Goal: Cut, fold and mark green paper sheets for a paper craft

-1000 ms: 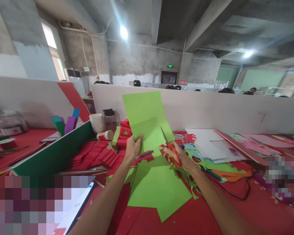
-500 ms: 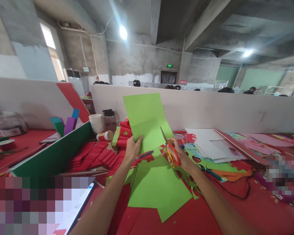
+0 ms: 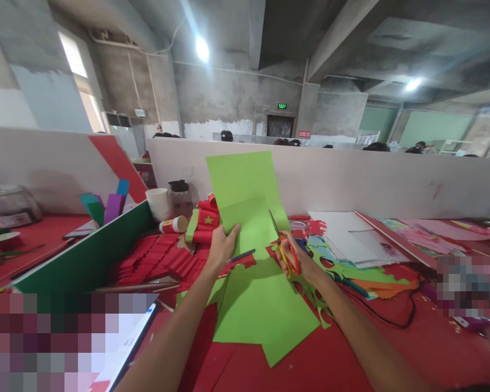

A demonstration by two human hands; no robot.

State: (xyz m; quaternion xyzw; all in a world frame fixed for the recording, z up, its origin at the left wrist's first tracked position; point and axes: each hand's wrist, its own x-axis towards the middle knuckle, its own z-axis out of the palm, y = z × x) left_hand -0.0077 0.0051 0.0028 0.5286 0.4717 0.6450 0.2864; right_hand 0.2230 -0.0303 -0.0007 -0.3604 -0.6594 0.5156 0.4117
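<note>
A bright green sheet of paper (image 3: 245, 179) is held up by its lower left part in my left hand (image 3: 224, 244), the thumb lying across its front. My right hand (image 3: 296, 256) is wrapped round the red and yellow handles of a pair of scissors (image 3: 283, 247). Their blades point up and to the left, at the right part of the sheet. Whether the blades are parted is hard to see. Beneath, more green sheets (image 3: 265, 316) lie on the red tabletop. A dark pen (image 3: 240, 255) rests just right of my left hand.
Folded red paper strips (image 3: 151, 258) lie left, beside a green divider (image 3: 85, 245). Paper cups (image 3: 159, 204), a lidded jar (image 3: 180, 198) and a glue bottle (image 3: 173, 224) stand behind. Green offcuts (image 3: 330, 261) and white sheets (image 3: 338, 239) lie right. A white partition (image 3: 351, 179) runs across the back.
The lower part of the held green sheet now shows a fold or overlap with a clearer top edge, up by the scissor blades. Both hands keep nearly the same place.
</note>
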